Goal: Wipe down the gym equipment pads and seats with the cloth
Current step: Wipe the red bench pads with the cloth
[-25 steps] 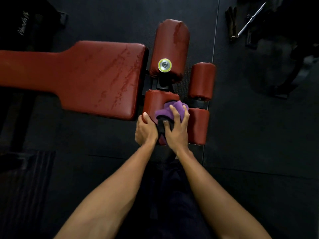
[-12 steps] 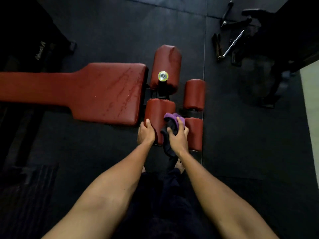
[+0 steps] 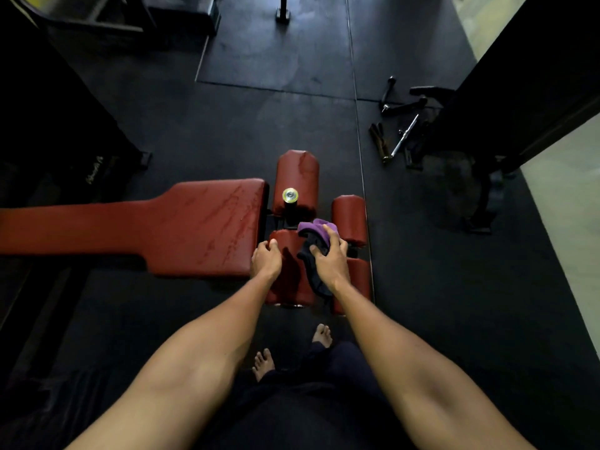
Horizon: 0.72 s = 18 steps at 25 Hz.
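A red bench seat [image 3: 181, 227] with wet streaks stretches to the left. Beside its right end stand red roller pads: a far one [image 3: 297, 178], a near one [image 3: 289, 271], and two smaller ones at the right [image 3: 349, 217], [image 3: 362, 277]. My left hand [image 3: 266, 259] rests on the left top of the near roller pad, fingers curled over its edge. My right hand [image 3: 329, 259] grips a purple and dark cloth [image 3: 313, 232] against the gap between the near pad and the right pads. Part of the cloth hangs down under my wrist.
A metal cap [image 3: 290, 194] tops the post between the rollers. Bars and handle attachments [image 3: 401, 125] lie on the black rubber floor at the right. A dark machine frame [image 3: 519, 102] stands far right, another [image 3: 65, 125] at left. My bare feet [image 3: 292, 352] stand below the pads.
The view has pulled back and tilted up, so the bench looks smaller and more floor shows. My right hand with the cloth slid a little to the right; my left hand stays on the near pad.
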Available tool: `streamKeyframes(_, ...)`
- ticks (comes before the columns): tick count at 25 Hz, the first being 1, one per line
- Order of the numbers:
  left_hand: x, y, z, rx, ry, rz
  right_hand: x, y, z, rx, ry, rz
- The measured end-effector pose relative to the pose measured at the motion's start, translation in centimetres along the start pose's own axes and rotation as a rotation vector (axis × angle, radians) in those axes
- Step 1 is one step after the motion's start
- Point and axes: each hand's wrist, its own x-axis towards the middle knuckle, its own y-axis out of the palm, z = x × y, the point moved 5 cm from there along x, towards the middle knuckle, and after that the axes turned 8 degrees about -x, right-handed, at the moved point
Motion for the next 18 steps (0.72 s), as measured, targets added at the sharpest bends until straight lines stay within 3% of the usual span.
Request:
streamKeyframes(7,6.2,-0.6,-7.6,-0.062,0.066,-0.080,8.0,-0.8,1.9,0.027,-0.013,-0.008)
streamKeyframes(12,11.1,0.4,-10.8,-0.058,0.008,-0.125,14.0,0.4,2.8,0.009,-0.021,0.006)
streamKeyframes(18,15.6,2.5,-12.1,-0.056,-0.048,-0.076,18.6,1.4,4.1,-0.125,-0.166,0.041)
